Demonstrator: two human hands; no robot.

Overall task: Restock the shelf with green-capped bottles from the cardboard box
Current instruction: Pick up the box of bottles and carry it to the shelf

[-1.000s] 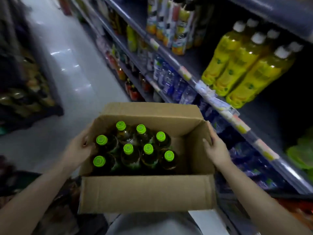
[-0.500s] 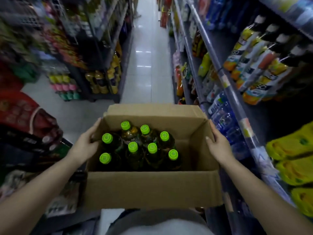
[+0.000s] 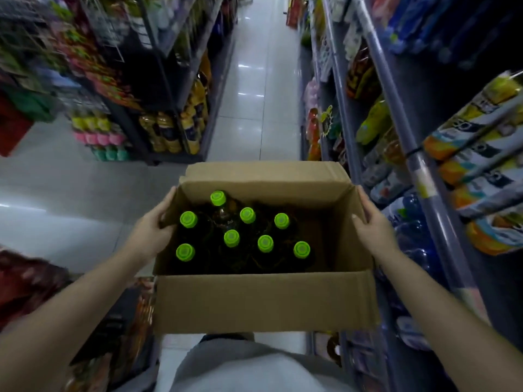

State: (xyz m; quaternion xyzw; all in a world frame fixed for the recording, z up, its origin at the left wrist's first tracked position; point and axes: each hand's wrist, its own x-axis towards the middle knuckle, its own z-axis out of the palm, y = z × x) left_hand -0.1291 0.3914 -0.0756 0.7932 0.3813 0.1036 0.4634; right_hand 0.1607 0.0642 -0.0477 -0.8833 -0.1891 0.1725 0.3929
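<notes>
We hold the cardboard box [image 3: 263,301] at chest level, left hand [image 3: 151,236] clasped on its wall at 9 o'clock and right hand [image 3: 373,230] clasped on its wall at 3 o'clock; inside stand 8 green-capped bottles [image 3: 232,238], grouped toward the box's 9 o'clock side, with bare floor showing at its 3 o'clock side. We judge the step to be carrying: no bottle is out yet, and the shelf [image 3: 418,162] runs along our 3 o'clock. The next move calls for resting the box somewhere steady to free 1 hand, then lifting a bottle by its neck toward the shelf.
</notes>
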